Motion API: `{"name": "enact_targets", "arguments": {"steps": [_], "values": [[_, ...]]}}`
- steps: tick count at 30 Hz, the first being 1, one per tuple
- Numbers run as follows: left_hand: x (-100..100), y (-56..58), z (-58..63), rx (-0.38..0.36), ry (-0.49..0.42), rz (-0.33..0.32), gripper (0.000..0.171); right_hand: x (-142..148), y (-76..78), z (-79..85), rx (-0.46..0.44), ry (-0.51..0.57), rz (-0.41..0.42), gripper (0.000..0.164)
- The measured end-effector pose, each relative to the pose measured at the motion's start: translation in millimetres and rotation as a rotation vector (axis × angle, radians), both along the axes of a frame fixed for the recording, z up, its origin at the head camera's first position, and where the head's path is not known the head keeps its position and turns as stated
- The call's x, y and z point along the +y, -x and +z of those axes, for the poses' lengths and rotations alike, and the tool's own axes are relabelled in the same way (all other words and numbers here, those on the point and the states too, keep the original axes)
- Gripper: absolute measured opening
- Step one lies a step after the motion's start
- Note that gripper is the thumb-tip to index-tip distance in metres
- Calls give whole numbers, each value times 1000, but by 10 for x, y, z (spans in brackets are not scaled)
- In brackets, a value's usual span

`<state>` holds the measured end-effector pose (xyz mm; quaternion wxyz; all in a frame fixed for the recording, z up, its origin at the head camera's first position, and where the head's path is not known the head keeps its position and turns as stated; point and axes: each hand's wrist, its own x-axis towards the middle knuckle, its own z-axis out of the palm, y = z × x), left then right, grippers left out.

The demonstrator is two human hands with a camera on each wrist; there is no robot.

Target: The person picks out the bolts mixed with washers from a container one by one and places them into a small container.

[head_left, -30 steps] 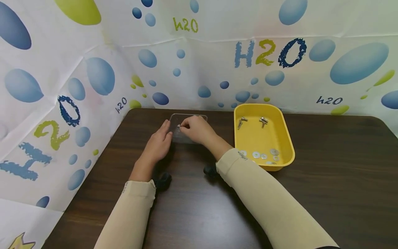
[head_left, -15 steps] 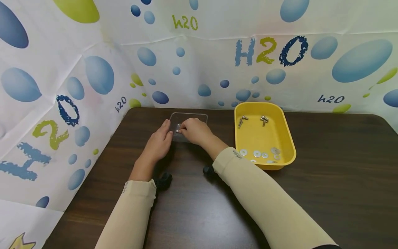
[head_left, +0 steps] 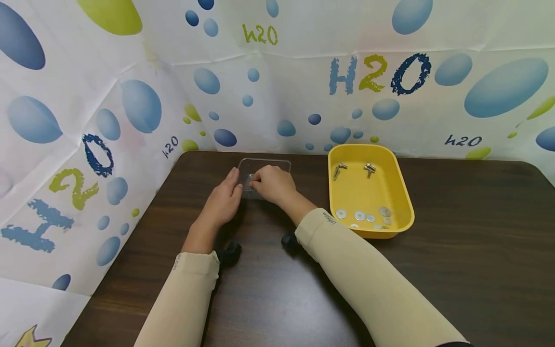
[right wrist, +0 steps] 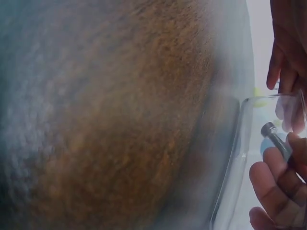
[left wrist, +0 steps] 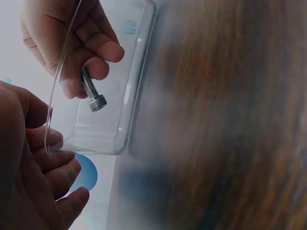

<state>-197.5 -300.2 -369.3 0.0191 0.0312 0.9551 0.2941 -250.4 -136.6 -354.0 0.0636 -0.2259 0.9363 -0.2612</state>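
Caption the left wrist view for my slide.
Right hand pinches a screw inside a clear box, left hand at its side.

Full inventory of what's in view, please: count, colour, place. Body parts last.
bolt: 1, silver, in the right hand's fingers, at the clear tray
clear tray: 1, transparent, between the hands
yellow tray: 1, yellow, on the table, right of the clear tray
loose bolts: several, overlapping so exact count unclear, silver, far part of the yellow tray
washers: at least six, silver-grey, near end of the yellow tray
table: 1, dark brown, under both trays
printed sheeting: count unclear, white with blue and green drops and H2O lettering, behind and left
wrist attachments: 2, black, one at each wrist
sleeves: 2, beige, on the forearms
left hand: 1, bare, at the clear tray's left side
right hand: 1, bare, pinching the bolt
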Motion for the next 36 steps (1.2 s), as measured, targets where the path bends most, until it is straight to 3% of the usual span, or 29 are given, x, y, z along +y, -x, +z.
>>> {"name": "enact_targets", "arguments": {"steps": [36], "values": [[6,6,-12,19,-6,10,56,9,31,1,-38,10,-2,20]]}}
